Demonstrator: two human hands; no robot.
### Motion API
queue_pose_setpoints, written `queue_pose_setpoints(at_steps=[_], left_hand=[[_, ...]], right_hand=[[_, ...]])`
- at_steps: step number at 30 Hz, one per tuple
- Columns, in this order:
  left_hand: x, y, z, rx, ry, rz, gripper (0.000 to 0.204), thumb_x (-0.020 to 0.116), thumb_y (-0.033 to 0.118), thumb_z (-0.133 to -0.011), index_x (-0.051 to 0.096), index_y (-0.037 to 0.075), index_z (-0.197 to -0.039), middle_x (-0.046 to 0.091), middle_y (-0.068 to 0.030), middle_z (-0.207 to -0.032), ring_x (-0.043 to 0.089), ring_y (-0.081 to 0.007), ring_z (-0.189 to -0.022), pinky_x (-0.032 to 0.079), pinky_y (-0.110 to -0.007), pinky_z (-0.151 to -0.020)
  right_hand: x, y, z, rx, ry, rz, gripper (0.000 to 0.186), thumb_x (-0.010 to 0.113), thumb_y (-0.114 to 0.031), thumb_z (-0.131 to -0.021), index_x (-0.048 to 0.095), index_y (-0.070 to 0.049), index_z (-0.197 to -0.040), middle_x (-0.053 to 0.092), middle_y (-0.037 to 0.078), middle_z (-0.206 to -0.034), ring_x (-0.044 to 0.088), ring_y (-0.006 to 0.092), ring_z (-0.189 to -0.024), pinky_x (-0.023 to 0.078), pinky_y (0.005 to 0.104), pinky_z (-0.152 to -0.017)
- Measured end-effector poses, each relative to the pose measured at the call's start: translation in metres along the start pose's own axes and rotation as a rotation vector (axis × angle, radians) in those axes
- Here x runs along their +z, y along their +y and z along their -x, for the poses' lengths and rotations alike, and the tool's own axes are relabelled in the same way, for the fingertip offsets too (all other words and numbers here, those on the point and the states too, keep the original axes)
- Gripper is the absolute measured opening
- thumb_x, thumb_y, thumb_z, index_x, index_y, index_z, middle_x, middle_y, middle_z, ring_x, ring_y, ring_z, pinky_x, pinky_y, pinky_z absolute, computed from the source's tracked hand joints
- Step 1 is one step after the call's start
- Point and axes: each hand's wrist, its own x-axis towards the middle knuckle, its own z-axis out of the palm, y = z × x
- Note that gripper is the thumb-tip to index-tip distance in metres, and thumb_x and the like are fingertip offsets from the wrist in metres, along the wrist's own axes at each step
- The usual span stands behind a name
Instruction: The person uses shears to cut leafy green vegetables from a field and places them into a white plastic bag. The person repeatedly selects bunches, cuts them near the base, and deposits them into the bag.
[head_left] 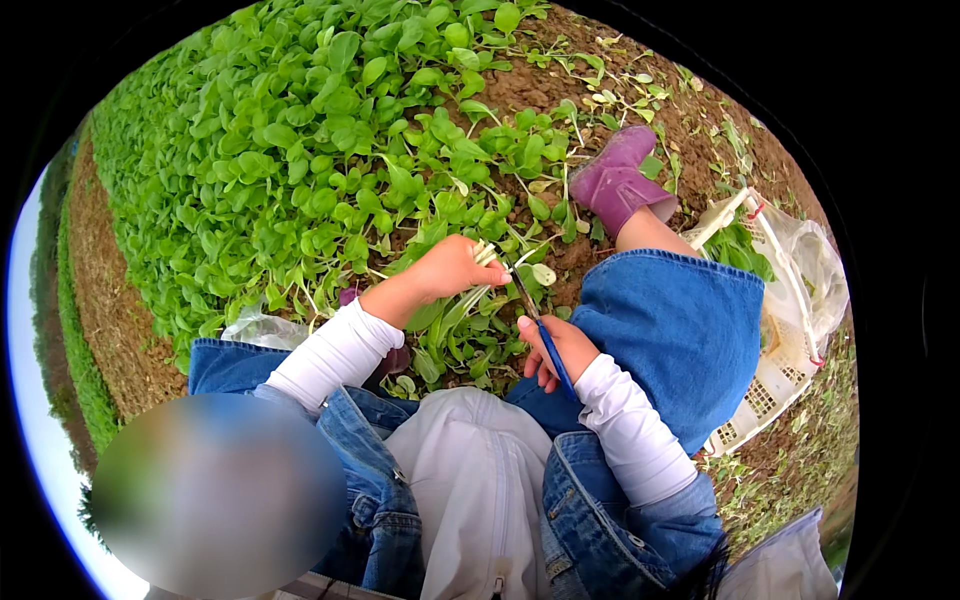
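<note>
Over leafy greens, left fingers pinch pale stems tightly while right fingers curl round a blue-handled tool.

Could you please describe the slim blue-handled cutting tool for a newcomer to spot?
Find the blue denim-covered knee right of centre. Beside it, the bare right hand holds the slim blue-handled cutting tool. Its dark, straight blade contrasts with the nearby pale stems.

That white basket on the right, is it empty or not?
The basket isn't empty: green leaves show inside it. How full, I cannot tell.
</note>
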Motion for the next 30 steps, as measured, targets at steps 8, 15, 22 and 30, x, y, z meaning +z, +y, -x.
queue_pose_setpoints(at_steps=[8, 15, 22, 30], left_hand=[[0.039, -0.068, -0.032, -0.036, -0.104, -0.469, 0.028, 0.069, 0.033, -0.064, 0.065, 0.007, -0.075, 0.061, -0.0101, -0.067, 0.057, -0.0182, -0.060, 0.044, -0.031, -0.059], [-0.014, -0.070, -0.013, -0.231, -0.296, 0.101, 0.015, 0.053, 0.013, -0.080, 0.052, 0.000, -0.089, 0.058, -0.0071, -0.074, 0.059, -0.0133, -0.055, 0.047, -0.026, -0.053], [-0.197, -0.032, -0.014, 0.036, 0.645, -0.564, 0.015, 0.061, 0.017, -0.072, 0.058, 0.003, -0.077, 0.060, -0.0094, -0.074, 0.056, -0.0208, -0.059, 0.046, -0.031, -0.055], [-0.229, -0.113, -0.024, -0.147, 0.310, -1.312, 0.013, 0.052, 0.013, -0.072, 0.059, 0.007, -0.082, 0.059, -0.0109, -0.077, 0.059, -0.0272, -0.069, 0.049, -0.037, -0.060]], right_hand=[[0.007, 0.035, -0.034, 0.282, -0.063, -0.107, 0.056, 0.033, -0.051, -0.084, 0.046, 0.003, -0.095, 0.053, 0.011, -0.057, 0.046, 0.0143, -0.038, 0.038, 0.0249, -0.035], [0.010, 0.026, -0.052, 0.182, 0.122, -0.526, 0.052, 0.038, -0.051, -0.082, 0.042, -0.001, -0.095, 0.051, 0.011, -0.054, 0.044, 0.0147, -0.036, 0.036, 0.0247, -0.034], [0.016, -0.017, -0.041, -0.011, 0.123, -0.663, 0.044, 0.038, -0.046, -0.085, 0.041, -0.002, -0.094, 0.050, 0.009, -0.054, 0.043, 0.0122, -0.036, 0.034, 0.0221, -0.032], [0.032, -0.045, -0.041, 0.001, 0.066, -0.642, 0.040, 0.037, -0.041, -0.086, 0.040, -0.002, -0.092, 0.051, 0.010, -0.057, 0.044, 0.0125, -0.038, 0.035, 0.0222, -0.034]])
